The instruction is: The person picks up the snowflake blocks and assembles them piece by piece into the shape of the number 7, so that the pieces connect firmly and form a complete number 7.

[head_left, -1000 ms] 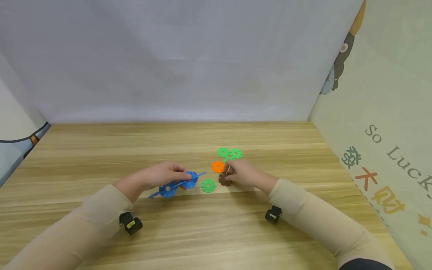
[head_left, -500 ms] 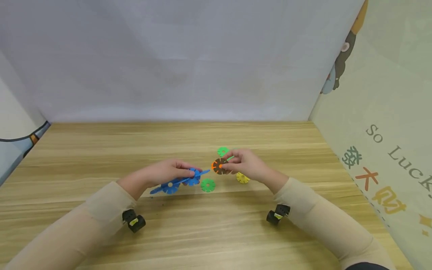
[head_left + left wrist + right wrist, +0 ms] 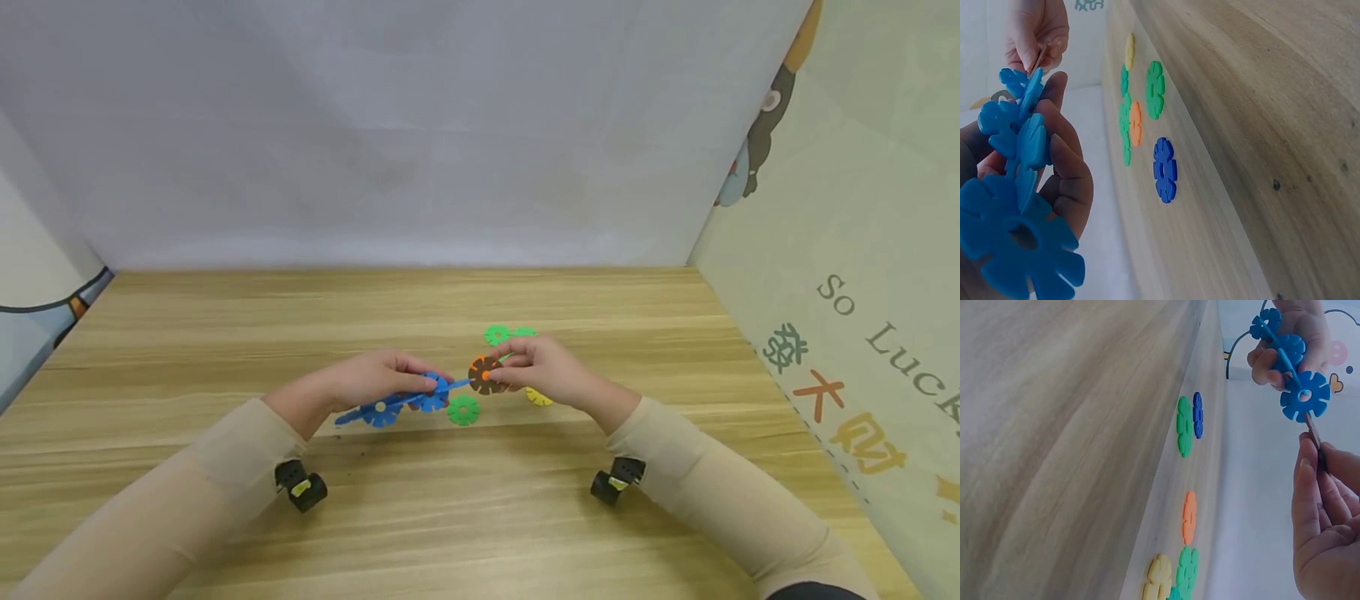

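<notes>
My left hand [image 3: 367, 379] grips a chain of several light blue slotted flower-shaped discs [image 3: 1019, 234] that fit into one another at angles. Between the thumb and fingers of my right hand [image 3: 546, 368] is a brown disc [image 3: 480, 382] of the same shape. In the right wrist view the brown disc [image 3: 1313, 432] stands edge-on, its rim right at the slotted edge of the end blue disc [image 3: 1305, 395]. Both hands hold their pieces above the table. My left fingers hide part of the chain's middle.
Loose discs lie on the wooden table [image 3: 465, 508]: a green one [image 3: 463, 410], a yellow one [image 3: 538, 397], an orange one [image 3: 1135, 124], a dark blue one [image 3: 1164, 170] and a green group [image 3: 497, 335] behind my right hand. A pale cloth [image 3: 405, 167] hangs at the back.
My right hand has raised the brown disc from the table and brought it left to the chain's end. The yellow disc has come into sight. My left hand has shifted slightly right.
</notes>
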Tool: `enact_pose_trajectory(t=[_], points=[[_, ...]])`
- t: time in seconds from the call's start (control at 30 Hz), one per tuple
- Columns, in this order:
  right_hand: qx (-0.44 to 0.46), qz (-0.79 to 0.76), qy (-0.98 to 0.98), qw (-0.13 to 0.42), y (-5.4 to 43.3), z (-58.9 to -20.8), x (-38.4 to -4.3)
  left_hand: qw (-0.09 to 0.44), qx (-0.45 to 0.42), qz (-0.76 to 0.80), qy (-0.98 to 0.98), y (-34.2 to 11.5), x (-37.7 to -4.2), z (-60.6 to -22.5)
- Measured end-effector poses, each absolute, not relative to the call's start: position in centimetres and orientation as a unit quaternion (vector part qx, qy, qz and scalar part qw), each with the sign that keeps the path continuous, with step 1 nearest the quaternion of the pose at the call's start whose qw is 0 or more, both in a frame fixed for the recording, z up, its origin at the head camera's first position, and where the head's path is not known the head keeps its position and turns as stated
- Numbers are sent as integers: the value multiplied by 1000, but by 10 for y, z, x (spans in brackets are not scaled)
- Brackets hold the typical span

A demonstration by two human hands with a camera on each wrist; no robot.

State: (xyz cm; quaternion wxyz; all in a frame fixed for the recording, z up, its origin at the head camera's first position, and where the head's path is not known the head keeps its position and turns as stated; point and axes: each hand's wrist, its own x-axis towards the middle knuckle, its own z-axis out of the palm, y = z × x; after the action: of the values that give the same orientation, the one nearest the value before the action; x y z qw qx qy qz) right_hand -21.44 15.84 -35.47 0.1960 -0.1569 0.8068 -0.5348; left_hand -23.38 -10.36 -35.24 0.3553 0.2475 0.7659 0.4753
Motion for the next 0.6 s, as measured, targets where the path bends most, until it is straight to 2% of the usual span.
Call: enact_pose_trajectory(t=[0.6], points=[[-155, -536, 805, 201, 161, -357, -214, 362, 257, 462, 768, -104, -235, -351]])
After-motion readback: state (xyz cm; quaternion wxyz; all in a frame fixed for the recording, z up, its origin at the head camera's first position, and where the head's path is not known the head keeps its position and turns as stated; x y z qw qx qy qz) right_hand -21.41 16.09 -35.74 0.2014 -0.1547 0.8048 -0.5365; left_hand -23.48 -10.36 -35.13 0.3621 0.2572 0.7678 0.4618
